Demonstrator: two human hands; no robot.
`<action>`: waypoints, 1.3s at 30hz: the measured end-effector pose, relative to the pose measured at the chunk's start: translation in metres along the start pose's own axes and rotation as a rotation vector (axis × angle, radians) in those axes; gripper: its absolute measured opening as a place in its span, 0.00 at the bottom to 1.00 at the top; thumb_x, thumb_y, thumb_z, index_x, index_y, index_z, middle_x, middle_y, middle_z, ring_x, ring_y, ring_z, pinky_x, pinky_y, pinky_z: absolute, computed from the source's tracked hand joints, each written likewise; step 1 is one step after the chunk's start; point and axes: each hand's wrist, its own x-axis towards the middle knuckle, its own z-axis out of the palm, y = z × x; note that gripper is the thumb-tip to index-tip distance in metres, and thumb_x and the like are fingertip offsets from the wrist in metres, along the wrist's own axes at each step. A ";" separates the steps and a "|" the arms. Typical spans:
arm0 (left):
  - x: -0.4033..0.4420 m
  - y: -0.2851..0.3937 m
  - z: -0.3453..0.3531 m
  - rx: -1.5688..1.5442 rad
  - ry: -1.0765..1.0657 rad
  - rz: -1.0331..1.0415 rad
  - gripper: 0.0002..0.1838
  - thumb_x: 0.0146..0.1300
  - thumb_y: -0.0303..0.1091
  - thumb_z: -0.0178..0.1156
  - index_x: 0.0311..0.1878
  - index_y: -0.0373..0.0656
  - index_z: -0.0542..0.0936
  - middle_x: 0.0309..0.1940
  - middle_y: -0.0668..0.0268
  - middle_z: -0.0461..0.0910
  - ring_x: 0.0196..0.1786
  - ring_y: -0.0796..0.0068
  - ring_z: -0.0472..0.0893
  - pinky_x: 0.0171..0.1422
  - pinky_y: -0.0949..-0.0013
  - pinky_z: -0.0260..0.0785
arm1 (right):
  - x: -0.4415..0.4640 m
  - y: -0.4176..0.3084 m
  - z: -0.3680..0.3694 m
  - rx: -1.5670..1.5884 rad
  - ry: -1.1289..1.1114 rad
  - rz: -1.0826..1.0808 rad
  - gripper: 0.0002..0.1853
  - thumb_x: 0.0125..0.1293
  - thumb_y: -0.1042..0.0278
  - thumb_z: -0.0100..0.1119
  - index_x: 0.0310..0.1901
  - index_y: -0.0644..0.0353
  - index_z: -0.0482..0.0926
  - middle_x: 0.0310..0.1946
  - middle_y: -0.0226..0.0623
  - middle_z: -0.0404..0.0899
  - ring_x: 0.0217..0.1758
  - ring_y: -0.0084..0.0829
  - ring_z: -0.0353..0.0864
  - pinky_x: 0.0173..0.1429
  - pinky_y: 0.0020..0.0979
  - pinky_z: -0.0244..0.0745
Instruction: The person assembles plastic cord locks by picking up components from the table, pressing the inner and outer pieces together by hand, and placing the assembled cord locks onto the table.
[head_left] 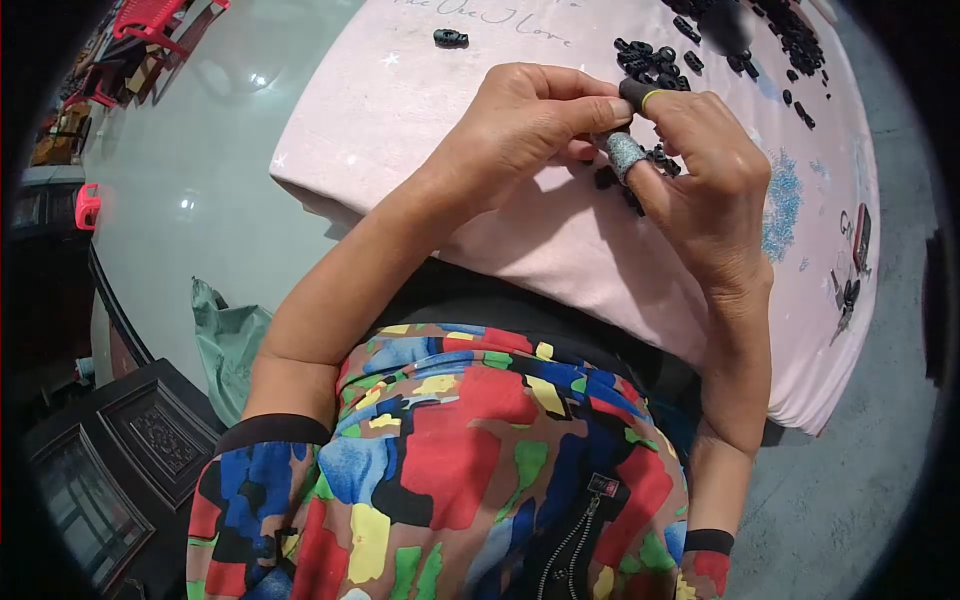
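My left hand [535,125] and my right hand [710,165] meet over the near part of the table, fingertips pinched together. Whatever lies between them is hidden by the fingers. On my right hand, the index finger wears a black cover [634,95] with a yellow band, and the thumb has a grey speckled wrap [626,155]. Small black plastic pieces [607,178] lie just under the hands. Beyond the fingertips sits a loose pile of black plastic pieces [660,68], and a single black toggle-like piece [451,39] lies apart to the left.
A pink cloth [350,140] covers the table. More black parts [795,40] are heaped at the far right, with tiny blue bits [785,205] scattered nearer. A red-edged object [862,238] lies by the right edge. Red plastic stools [150,22] stand on the floor at left.
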 end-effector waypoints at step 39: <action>-0.009 -0.005 -0.002 0.219 -0.057 0.101 0.15 0.71 0.34 0.59 0.52 0.32 0.83 0.38 0.66 0.85 0.40 0.82 0.80 0.50 0.76 0.74 | -0.002 0.009 0.004 -0.076 0.011 -0.097 0.20 0.42 0.78 0.68 0.42 0.66 0.81 0.34 0.42 0.80 0.39 0.42 0.80 0.44 0.38 0.77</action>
